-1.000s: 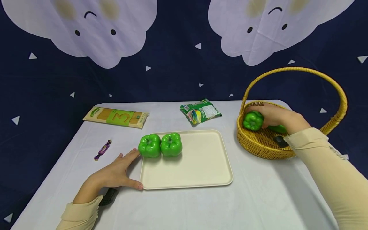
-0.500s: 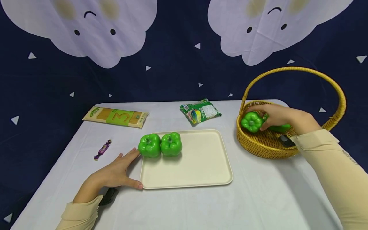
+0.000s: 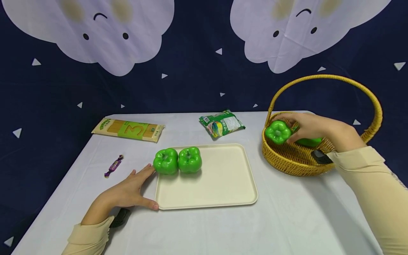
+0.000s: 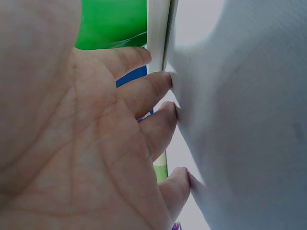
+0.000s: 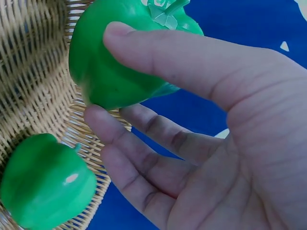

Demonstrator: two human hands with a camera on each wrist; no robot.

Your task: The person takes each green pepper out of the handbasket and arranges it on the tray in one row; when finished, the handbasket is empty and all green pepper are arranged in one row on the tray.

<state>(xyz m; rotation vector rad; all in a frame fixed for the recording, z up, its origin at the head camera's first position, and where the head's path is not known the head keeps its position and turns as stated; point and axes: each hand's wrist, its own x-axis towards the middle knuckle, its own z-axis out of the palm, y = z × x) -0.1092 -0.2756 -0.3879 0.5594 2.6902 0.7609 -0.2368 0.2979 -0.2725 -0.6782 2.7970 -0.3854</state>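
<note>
My right hand (image 3: 307, 126) grips a green bell pepper (image 3: 278, 132) between thumb and fingers, at the left side of the yellow wicker basket (image 3: 280, 163). In the right wrist view, the thumb presses the pepper's side near its stem. Another green bell pepper (image 5: 48, 182) lies in the basket, partly hidden by my hand in the head view. At the left edge of the cream tray (image 3: 220, 187), my left hand (image 3: 127, 191) rests with fingers spread, thumb at the near corner. Two green bell peppers (image 3: 165, 161) stand side by side in the tray's far left corner.
A pack of noodles (image 3: 129, 130) lies at the back left, with a purple wrapped candy (image 3: 114, 166) in front of it. Behind the tray is a green snack packet (image 3: 222, 124). The basket's tall handle (image 3: 331, 76) arches above my right hand.
My right hand has lifted the bell pepper slightly and drawn back a little to the right, with the pepper shifting left and up in its fingers. The left hand stays put.
</note>
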